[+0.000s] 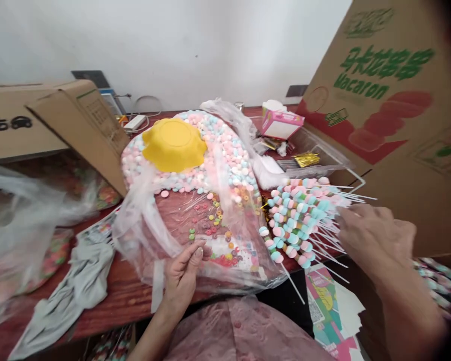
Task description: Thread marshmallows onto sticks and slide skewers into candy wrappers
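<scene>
My left hand (pixel 183 273) rests on a clear plastic sheet (pixel 180 220) near the table's front edge, fingers pinched together beside small coloured ring candies (pixel 214 220); what it pinches is too small to name. My right hand (pixel 374 233) reaches leftward to the white stick ends of a pile of pastel candy skewers (pixel 298 218), fingers curled at the sticks. Behind lies a heap of pink, blue and white round candies (pixel 225 150) with a yellow bowl (pixel 174 144) upside down on it.
A large "Macaron" carton (pixel 394 100) stands at right, more cartons (pixel 75 120) at left. A pink tissue box (pixel 281 123), gold twist ties (pixel 306 159), a plastic bag (pixel 18 225) and a grey cloth (pixel 78 281) lie on the red-brown table (pixel 124 296).
</scene>
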{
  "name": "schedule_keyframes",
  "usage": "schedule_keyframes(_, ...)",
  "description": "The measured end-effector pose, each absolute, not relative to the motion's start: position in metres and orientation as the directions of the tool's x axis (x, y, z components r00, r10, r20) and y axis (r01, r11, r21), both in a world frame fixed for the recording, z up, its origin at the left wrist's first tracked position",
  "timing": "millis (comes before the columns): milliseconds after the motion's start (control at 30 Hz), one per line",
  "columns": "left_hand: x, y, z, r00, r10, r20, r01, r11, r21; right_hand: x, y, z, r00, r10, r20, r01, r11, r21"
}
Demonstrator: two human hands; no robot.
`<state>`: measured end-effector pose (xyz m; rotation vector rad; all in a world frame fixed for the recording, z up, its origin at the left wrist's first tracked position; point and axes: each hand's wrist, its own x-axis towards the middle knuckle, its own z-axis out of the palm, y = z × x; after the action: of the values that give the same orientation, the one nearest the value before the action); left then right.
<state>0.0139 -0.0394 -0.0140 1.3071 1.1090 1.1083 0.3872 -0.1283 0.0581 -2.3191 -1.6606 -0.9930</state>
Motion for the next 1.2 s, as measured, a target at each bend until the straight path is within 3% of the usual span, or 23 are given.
schedule_keyframes(267, -0.029, -0.051, -0.021, 0.097, 0.932, 0.348, 0.213, -0.361, 0.908, 0.348, -0.147, 0.053, 0.348, 0.692, 0.633, 0.876, -0.481, 0.043)
schedule_keyframes(400, -0.029, -0.058, -0.029, 0.15, 0.86, 0.488, 0.27, -0.51, 0.816, 0.332, -0.146, 0.039, 0.089, 0.751, 0.654, 0.971, -0.211, 0.111)
schedule_keyframes(467, -0.026, -0.062, -0.032, 0.189, 0.825, 0.533, 0.284, -0.565, 0.775, 0.32, -0.149, 0.021, 0.009, 0.8, 0.6, 0.995, -0.069, 0.077)
schedule_keyframes(633, -0.024, -0.067, -0.036, 0.298, 0.752, 0.587, 0.273, -0.657, 0.703, 0.288, -0.165, -0.029, 0.042, 0.899, 0.436, 0.993, -0.084, 0.078)
schedule_keyframes(933, -0.025, -0.066, -0.032, 0.357, 0.694, 0.625, 0.293, -0.719, 0.631, 0.277, -0.173, -0.04, 0.124, 0.832, 0.541, 0.992, -0.091, -0.088)
schedule_keyframes(1067, -0.02, -0.058, -0.026, 0.421, 0.666, 0.616, 0.354, -0.746, 0.564, 0.269, -0.165, -0.036, 0.062, 0.797, 0.601, 0.992, 0.018, -0.126)
schedule_keyframes(1200, -0.016, -0.04, -0.025, 0.478, 0.641, 0.601, 0.34, -0.766, 0.546, 0.244, -0.149, -0.033, -0.011, 0.776, 0.631, 0.944, 0.215, -0.249)
